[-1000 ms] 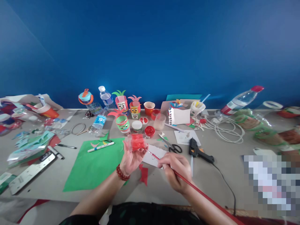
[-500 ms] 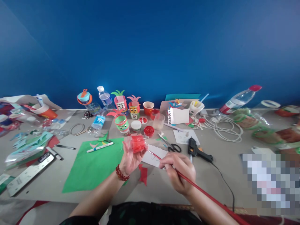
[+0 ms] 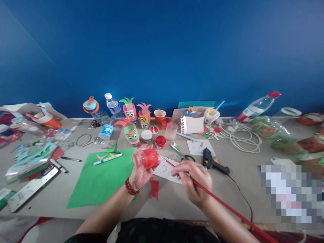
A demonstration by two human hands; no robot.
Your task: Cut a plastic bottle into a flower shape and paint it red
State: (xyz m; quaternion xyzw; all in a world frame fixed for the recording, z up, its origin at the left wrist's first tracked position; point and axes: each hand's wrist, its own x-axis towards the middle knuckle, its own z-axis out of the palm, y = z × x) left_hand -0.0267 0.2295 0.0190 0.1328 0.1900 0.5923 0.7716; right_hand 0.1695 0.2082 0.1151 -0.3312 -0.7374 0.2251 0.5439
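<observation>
My left hand point(image 3: 141, 173), with a beaded bracelet at the wrist, grips a clear plastic cup point(image 3: 150, 158) coated partly in red, tilted above the table. A long red-handled paintbrush point(image 3: 227, 206) is pinched in my right hand point(image 3: 194, 180); its tip points at the cup's right side, a small gap apart. Just behind the cup stands an open pot of red paint point(image 3: 160, 142) beside a white lid point(image 3: 146, 136). White paper with drawn marks point(image 3: 165, 168) lies beneath the brush tip, and red paper scraps point(image 3: 155, 189) lie nearer me.
Green paper point(image 3: 101, 182) with a marker point(image 3: 107, 159) spreads on the left. Scissors point(image 3: 186, 157) and a corded glue gun point(image 3: 215, 162) lie right of centre. Decorated face cups point(image 3: 131, 133) and bottles point(image 3: 105, 133) stand behind. A coiled white cable point(image 3: 243, 138) lies farther right.
The cup has turned a little in my left hand, showing more of its red side. The brush tip has shifted slightly up and away from it.
</observation>
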